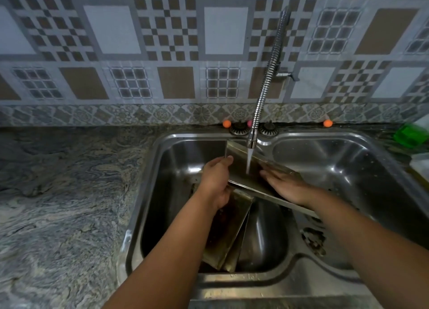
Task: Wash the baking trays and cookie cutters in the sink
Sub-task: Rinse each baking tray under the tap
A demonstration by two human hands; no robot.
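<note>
A rectangular metal baking tray [240, 167] is held tilted over the left basin of the steel double sink [148, 192]. Water from the flexible tap [253, 141] falls onto its inner face. My left hand [216, 181] grips the tray's left edge, thumb on the near side and fingers curled over the rim. My right hand [284, 184] lies flat on the tray's wet surface with straight fingers. Two more dirty trays [228, 234] lean upright in the left basin below my left hand. No cookie cutters can be made out.
The right basin [336, 169] lies beyond the divider, with a drain strainer [313, 239] near my right forearm. A marbled stone counter [65, 192] stretches to the left. A green object [409, 134] sits at the far right, by the patterned tile wall.
</note>
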